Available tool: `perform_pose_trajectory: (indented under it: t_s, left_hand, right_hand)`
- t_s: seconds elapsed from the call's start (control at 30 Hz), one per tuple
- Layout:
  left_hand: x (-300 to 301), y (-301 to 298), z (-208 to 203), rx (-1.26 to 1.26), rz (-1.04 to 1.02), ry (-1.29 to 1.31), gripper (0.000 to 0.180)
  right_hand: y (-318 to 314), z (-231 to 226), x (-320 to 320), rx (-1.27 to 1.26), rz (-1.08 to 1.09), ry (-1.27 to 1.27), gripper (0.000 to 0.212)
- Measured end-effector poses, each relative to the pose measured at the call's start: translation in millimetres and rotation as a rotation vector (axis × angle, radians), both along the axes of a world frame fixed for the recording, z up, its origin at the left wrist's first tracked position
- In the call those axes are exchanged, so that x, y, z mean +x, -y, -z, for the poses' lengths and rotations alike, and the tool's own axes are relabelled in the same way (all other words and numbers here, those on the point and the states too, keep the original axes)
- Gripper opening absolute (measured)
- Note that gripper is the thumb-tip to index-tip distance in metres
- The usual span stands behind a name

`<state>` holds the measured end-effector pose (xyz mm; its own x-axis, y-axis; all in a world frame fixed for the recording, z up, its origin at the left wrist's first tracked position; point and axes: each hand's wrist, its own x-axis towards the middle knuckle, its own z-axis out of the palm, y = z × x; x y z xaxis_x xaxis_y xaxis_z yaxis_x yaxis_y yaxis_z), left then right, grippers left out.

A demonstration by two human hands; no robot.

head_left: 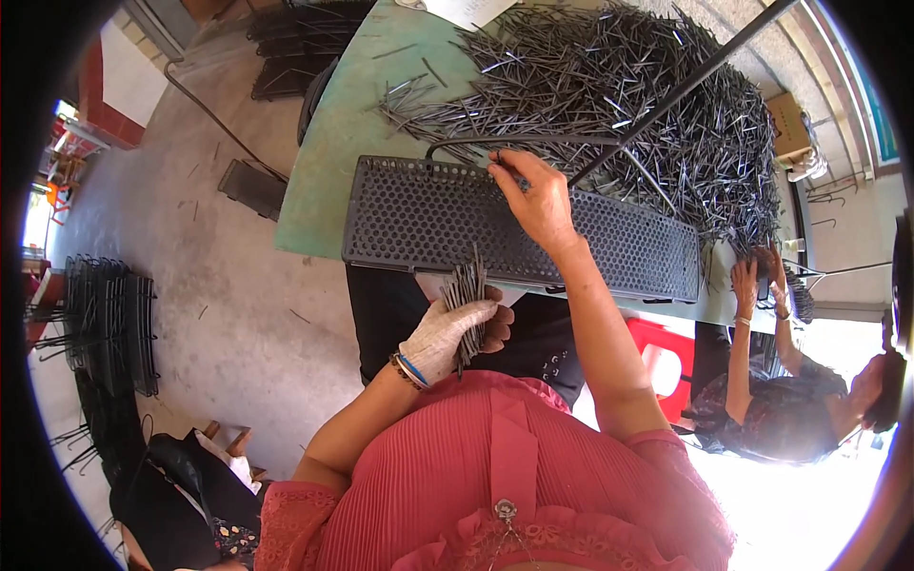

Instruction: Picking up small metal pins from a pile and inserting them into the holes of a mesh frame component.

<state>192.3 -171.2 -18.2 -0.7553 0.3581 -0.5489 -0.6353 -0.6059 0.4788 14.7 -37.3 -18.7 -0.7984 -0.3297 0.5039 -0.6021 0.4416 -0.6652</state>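
My left hand [440, 335], in a white glove with bare fingertips, is closed around a bundle of thin dark strips [466, 283] that stand nearly upright in front of my body. A long black perforated metal rack [428, 214] lies across the near edge of the table, its round holes in close rows. Over its far rim is my bare right hand [543, 198], thumb and fingers pinched together. What is between those fingertips is too small to make out. A bent black rod [533, 140] runs along the rack's far side.
A large heap of dark strips [647, 105] covers much of the green table [319, 190]. A long dark bar [705, 81] slants above it. Another person's hands [747, 285] work at the right. Stacked black racks [114, 314] stand left; a red plastic stool [657, 357] is below the table.
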Motion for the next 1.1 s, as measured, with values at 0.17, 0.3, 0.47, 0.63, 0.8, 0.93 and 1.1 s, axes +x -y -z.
perform_pose_trajectory:
  t_s: [0.17, 0.3, 0.47, 0.63, 0.8, 0.93, 1.1]
  left_hand:
    - [-6, 4, -6, 0.004, 0.054, -0.050, 0.032]
    - [2, 5, -3, -0.032, -0.022, -0.006, 0.030]
    - [4, 0, -1, -0.051, 0.010, -0.108, 0.032]
    - [2, -10, 9, 0.138, -0.108, -0.038, 0.024]
    - [1, -2, 5, 0.119, -0.110, -0.039, 0.021]
    - [-1, -3, 13, 0.191, -0.099, -0.023, 0.020]
    - [1, -8, 12, 0.126, -0.064, -0.069, 0.022]
  right_hand:
    - [1, -2, 0, 0.057, 0.004, -0.101, 0.017]
    - [13, -7, 6, 0.047, -0.005, -0.080, 0.016]
    - [0, -2, 12, 0.139, 0.106, 0.005, 0.029]
    - [-4, 4, 13, -0.010, 0.098, -0.043, 0.043]
    - [8, 6, 10, -0.053, 0.090, -0.070, 0.050]
    - [7, 8, 10, -0.035, 0.114, -0.075, 0.048]
    - [1, 9, 13, -0.016, 0.102, -0.107, 0.050]
